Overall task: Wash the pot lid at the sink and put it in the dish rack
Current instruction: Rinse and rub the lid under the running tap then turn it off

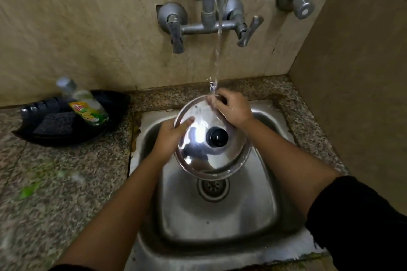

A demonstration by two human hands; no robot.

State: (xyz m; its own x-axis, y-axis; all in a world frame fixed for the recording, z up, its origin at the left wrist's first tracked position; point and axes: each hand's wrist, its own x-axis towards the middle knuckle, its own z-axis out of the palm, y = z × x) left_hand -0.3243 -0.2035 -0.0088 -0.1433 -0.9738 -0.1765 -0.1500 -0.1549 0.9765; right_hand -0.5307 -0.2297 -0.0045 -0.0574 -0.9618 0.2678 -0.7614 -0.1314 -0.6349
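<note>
Head view — shiny pot lid [204,152], black-knobbed.

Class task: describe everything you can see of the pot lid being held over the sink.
The pot lid is round, shiny steel with a black knob at its centre, knob side facing up. It is tilted over the sink. The left hand grips its left rim, and the right hand rubs the far edge where the tap water lands.

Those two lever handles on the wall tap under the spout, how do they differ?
The left lever hangs nearly straight down, while the right lever is swung out at a slant to the right. The left lever looks dull and spotted; the right lever looks cleaner and smoother. Both are grey metal, joined by the same crossbar, and water runs between them onto the pot lid.
</note>
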